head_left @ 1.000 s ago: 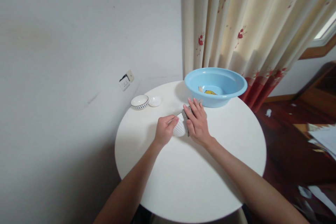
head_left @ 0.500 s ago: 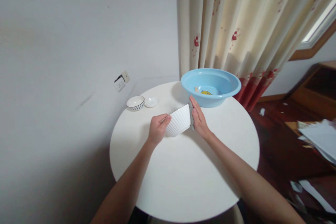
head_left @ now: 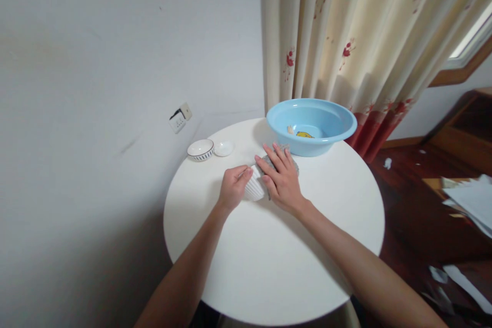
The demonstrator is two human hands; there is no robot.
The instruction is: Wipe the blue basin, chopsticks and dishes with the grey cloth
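My left hand (head_left: 233, 184) grips a white bowl with a ribbed outside (head_left: 253, 187) by its left edge, thumb on the near side. The bowl is held tilted on its side above the table. My right hand (head_left: 282, 179) holds a grey cloth (head_left: 294, 164) against the bowl's right part, its fingers laid across the cloth and a little apart. Much of the bowl is hidden behind that hand and the cloth.
On the round white table (head_left: 277, 266), a patterned bowl (head_left: 200, 150) and a small white dish (head_left: 224, 148) stand at the back left. A light blue basin (head_left: 311, 146) with light-coloured sticks inside stands at the back right, close to the curtain (head_left: 323, 25).
My right hand and the cloth have swung from the bowl's right rim leftward over its near side, covering more of it. My left hand keeps its grip; the view has shifted slightly.
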